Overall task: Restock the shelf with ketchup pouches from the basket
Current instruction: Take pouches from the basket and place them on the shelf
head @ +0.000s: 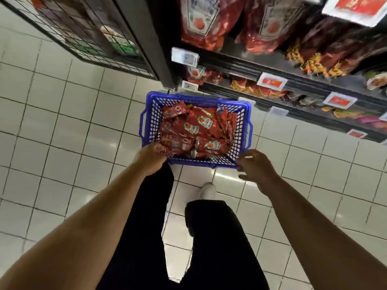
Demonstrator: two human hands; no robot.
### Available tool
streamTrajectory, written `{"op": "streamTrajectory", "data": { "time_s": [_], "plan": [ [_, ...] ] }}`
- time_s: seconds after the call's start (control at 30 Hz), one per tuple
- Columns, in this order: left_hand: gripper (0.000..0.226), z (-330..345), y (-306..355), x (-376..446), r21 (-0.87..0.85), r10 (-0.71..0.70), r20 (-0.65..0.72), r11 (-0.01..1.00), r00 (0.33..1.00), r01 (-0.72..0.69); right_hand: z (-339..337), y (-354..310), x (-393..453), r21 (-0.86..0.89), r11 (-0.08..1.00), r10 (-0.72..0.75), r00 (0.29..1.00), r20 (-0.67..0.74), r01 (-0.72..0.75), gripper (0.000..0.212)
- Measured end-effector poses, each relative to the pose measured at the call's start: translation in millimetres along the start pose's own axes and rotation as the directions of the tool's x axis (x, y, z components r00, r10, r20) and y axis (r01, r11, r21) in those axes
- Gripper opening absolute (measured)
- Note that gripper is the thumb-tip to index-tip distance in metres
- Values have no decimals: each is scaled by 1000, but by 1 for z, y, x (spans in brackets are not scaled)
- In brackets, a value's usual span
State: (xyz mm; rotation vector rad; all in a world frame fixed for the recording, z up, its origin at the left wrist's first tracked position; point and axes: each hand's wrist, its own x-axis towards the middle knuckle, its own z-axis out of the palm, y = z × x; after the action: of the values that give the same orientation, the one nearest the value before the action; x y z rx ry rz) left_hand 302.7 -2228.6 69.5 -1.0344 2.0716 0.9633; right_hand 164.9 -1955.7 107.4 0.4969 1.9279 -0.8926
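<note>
Left hand (pixel 151 158) grips basket (pixel 150 120) near rim; right hand (pixel 256 167) loose, beside its corner

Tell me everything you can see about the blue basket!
The blue basket looks like plastic, with walls full of small holes, a thick rim and a loop handle on each short side. It sits low by the tiled floor, in front of the shelf, and holds red ketchup pouches. The left hand grips its near left corner; the right hand touches its near right corner.
</note>
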Motion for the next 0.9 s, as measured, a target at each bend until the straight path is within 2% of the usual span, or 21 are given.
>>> {"op": "streamTrajectory", "data": {
  "time_s": [0.07, 0.13, 0.2, 0.23, 0.3, 0.33, 0.4, 0.47, 0.53, 0.6, 0.67, 0.77, 0.83, 0.9],
  "plan": [
    [23, 16, -18, 40, -121, 2, -1, 993, 1000, -2, 19, -3, 51, -36, 999, -24, 999, -22, 23, 26],
    [54, 36, -31, 86, -318, -45, 21, 947, 999, 50, 36, -2, 110, -67, 998, -16, 999, -42, 13, 40],
    [75, 59, -47, 137, -419, -111, 4, 902, 994, 102, 55, -4, 166, -124, 992, -43, 994, -99, 31, 43],
    [86, 70, -54, 159, -411, -129, -3, 904, 992, 116, 61, -6, 189, -174, 983, -83, 986, -142, 58, 44],
    [102, 94, -64, 207, -276, -163, -19, 949, 987, 151, 76, -8, 240, -333, 933, -214, 957, -197, 140, 45],
    [104, 106, -68, 231, -184, -176, -28, 968, 984, 168, 84, -8, 264, -387, 902, -282, 939, -197, 189, 46],
    [95, 123, -72, 263, 12, -164, -11, 986, 986, 164, 96, -4, 300, -455, 844, -400, 899, -180, 284, 47],
    [93, 142, -77, 279, 90, -209, 29, 974, 977, 206, 107, 0, 329, -506, 807, -450, 872, -194, 304, 53],
    [111, 154, -88, 275, -52, -266, 1, 963, 964, 266, 114, 2, 347, -536, 814, -416, 868, -272, 222, 61],
    [109, 155, -100, 271, -209, -256, -101, 950, 961, 231, 116, -3, 359, -492, 856, -360, 868, -343, 160, 61],
    [92, 146, -105, 268, -248, -243, -113, 946, 963, 209, 117, -9, 362, -427, 892, -322, 872, -368, 148, 62],
    [81, 131, -99, 261, -290, -178, -91, 946, 980, 145, 117, -12, 353, -468, 871, -315, 899, -304, 147, 70],
    [86, 125, -95, 256, -339, -174, -85, 931, 981, 136, 118, -7, 342, -519, 838, -359, 888, -289, 169, 63],
    [94, 118, -92, 254, -312, -188, -65, 937, 980, 159, 119, 2, 327, -565, 801, -437, 838, -326, 198, 57]
  ]
}}
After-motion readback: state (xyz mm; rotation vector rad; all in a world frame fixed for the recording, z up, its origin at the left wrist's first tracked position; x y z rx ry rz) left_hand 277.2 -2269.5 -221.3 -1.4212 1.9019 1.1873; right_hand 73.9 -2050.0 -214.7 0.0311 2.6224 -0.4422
